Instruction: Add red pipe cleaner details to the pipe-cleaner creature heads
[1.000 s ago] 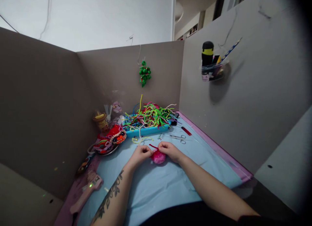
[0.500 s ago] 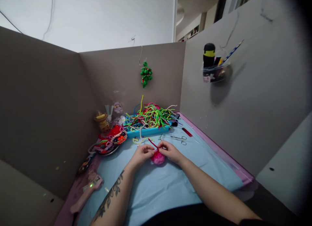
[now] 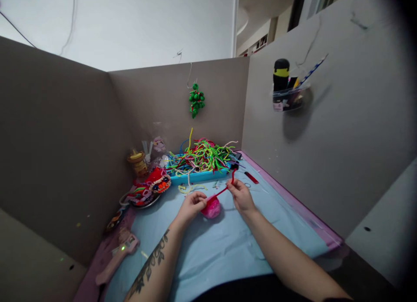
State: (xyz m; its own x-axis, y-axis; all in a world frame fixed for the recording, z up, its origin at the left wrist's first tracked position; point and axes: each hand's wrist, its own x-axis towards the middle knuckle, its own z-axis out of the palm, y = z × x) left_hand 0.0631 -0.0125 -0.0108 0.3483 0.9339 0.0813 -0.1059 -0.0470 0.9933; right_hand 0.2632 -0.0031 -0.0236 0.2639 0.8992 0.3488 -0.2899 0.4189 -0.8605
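My left hand [image 3: 194, 204] pinches the upper left side of a pink fuzzy piece [image 3: 211, 208], rounded in shape, just over the blue cloth. From that piece a red pipe cleaner [image 3: 222, 191] stretches up to the right. My right hand [image 3: 240, 194] grips this stem between thumb and fingertips, its free end curling up past the fingers. How the stem joins the pink piece is hidden by my left fingers. Behind my hands stands a blue tray [image 3: 198, 177] heaped with pipe cleaners [image 3: 206, 156] in many colours.
Scissors [image 3: 247, 185] lie partly behind my right hand, near a red strip [image 3: 251, 177]. On the left are a plate of red fuzzy crafts [image 3: 153, 184], a jar [image 3: 137, 164] and a pink glue gun [image 3: 119, 254]. Grey panels [image 3: 208, 89] enclose the table; a green ornament [image 3: 196, 101] hangs there.
My right hand has moved right and slightly up, away from my left hand, drawing the red pipe cleaner out to the right. My left hand stays at the pink piece.
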